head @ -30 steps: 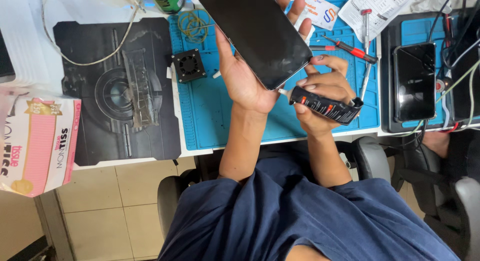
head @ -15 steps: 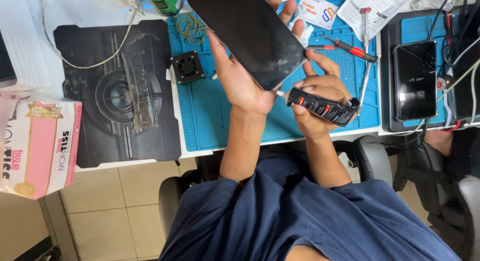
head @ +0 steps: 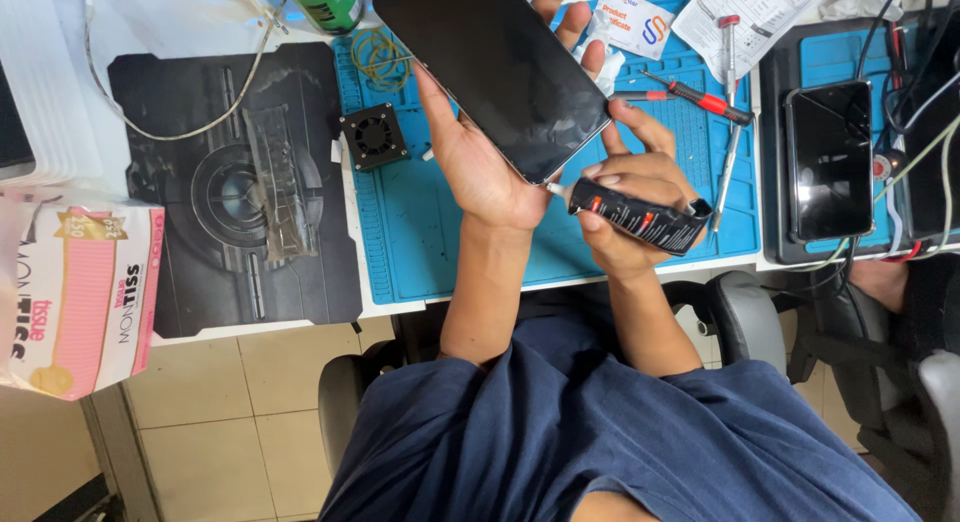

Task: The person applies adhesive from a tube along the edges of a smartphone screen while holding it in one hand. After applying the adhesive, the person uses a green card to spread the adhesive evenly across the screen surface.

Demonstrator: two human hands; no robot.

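Phone [head: 500, 67], dark glossy screen, black glue tube [head: 640, 217]

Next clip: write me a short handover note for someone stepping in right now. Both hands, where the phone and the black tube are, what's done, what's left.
Left hand: holds the large dark phone from beneath, screen up, tilted over the blue work mat.
Right hand: grips the black tube, its nozzle tip at the phone's lower edge.
Nearby: red-handled screwdrivers and a small black fan on the mat; a second phone lies to the right.
Done: tube brought to the edge. Whether anything has been squeezed out cannot be told.
Left: probably the rest of the edge, judging by the nozzle's position.
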